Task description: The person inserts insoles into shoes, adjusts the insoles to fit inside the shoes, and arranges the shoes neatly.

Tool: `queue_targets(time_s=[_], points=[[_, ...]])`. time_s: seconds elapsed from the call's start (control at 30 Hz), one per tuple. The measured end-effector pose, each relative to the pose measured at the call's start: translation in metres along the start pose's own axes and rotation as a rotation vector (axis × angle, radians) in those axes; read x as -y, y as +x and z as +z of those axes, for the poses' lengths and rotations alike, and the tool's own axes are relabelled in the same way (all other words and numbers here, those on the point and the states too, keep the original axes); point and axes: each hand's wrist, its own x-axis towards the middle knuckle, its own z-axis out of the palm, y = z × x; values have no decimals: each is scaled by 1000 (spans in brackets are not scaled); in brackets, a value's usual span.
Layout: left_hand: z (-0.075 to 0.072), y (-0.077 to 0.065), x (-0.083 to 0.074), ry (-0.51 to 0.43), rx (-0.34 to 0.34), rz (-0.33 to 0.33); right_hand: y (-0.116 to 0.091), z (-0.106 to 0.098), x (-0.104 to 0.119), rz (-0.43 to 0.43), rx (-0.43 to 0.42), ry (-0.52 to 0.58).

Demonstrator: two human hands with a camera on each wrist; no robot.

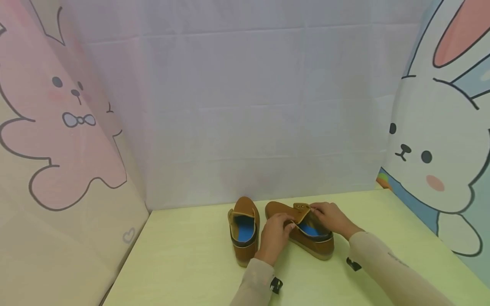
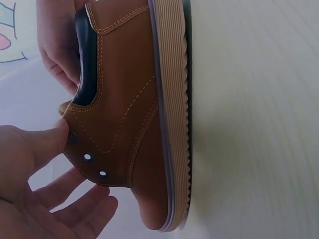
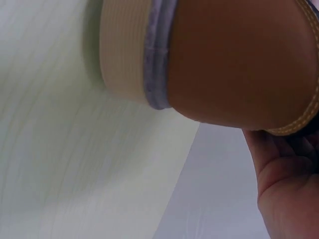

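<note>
A brown lace-up shoe (image 1: 322, 248) with a blue insole and dark collar stands on the table, its toe angled to the far left. Its eyelets hold no laces. My left hand (image 1: 274, 239) pinches the near eyelet flap (image 2: 94, 149), thumb at its top edge and fingers against its lower edge. On the far side, my right hand (image 1: 335, 218) holds the other flap (image 1: 301, 207), which stands spread outward. From the right wrist, the shoe's heel (image 3: 239, 64) hides most of that hand's fingers. To the left sits the matching shoe (image 1: 246, 253), toe pointing away.
The pale yellow table (image 1: 180, 255) meets a white cloth backdrop (image 1: 260, 119) just behind the shoes' toes. Side panels with a pink cartoon animal (image 1: 72, 148) and a white rabbit (image 1: 440, 127) stand at left and right.
</note>
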Motion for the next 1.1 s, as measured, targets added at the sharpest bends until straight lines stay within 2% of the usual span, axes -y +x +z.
queue_targets(time_s=[0.1, 0.23, 0.33, 0.47, 0.63, 0.77, 1.1], points=[[0, 0, 0, 30, 19, 0, -3, -1, 1, -48, 6, 10], [0, 0, 1, 10, 26, 2, -3, -2, 8, -175, -18, -81], [1, 0, 2, -29, 18, -30, -1, -3, 16, -257, -61, -177], [2, 1, 3, -68, 15, -86, 1, -2, 20, -351, -113, -247], [2, 2, 2, -72, 20, -112, 3, 2, 18, -453, -177, -330], [0, 2, 1, -75, 12, -114, 4, 3, 20, -489, -202, -327], [1, 3, 1, -96, 19, -115, 1, 6, 22, -484, -219, -278]])
